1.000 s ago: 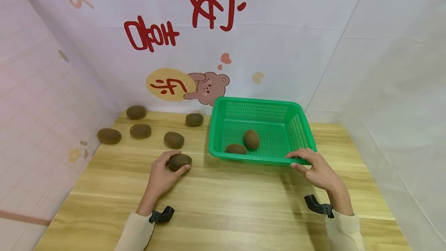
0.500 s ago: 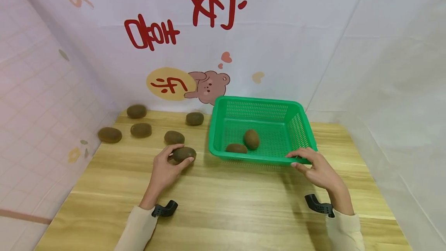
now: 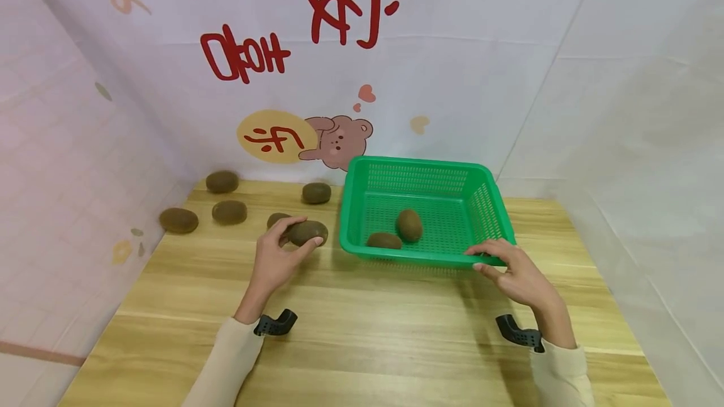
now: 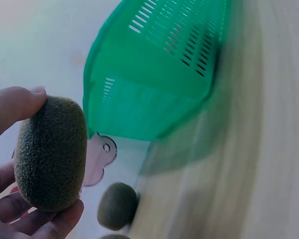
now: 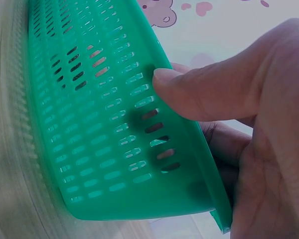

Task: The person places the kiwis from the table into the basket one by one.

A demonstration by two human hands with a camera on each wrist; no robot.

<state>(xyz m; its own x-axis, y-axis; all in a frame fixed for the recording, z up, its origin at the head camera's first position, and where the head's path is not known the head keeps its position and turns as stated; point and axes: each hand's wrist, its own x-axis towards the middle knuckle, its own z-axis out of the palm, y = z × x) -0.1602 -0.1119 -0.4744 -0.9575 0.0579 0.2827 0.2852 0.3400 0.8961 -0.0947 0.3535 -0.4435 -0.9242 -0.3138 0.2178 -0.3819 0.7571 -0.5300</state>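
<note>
My left hand (image 3: pixel 278 257) holds a brown kiwi (image 3: pixel 308 233) between thumb and fingers, left of the green basket (image 3: pixel 415 259). In the left wrist view this kiwi (image 4: pixel 52 153) is raised, with the basket's side beyond it. My right hand (image 3: pixel 517 275) grips the basket's near right rim, thumb outside and fingers over the inner side, as the right wrist view shows at the basket wall (image 5: pixel 99 149). Inside the basket lie two kiwis, one standing more upright (image 3: pixel 409 226) and one lying by the near wall (image 3: pixel 384 241).
Behind the left hand, a kiwi (image 3: pixel 277 219) is partly hidden. Other kiwis lie on the wooden table (image 3: pixel 362 338): one (image 3: pixel 316 193) by the back wall, and several at the far left, among them a kiwi (image 3: pixel 178 220) near the table's left edge. A printed white cloth (image 3: pixel 452 68) hangs behind.
My left hand has lifted the kiwi and carried it forward and right, toward the basket, now overlapping another kiwi in view. The right hand and the basket have stayed in place.
</note>
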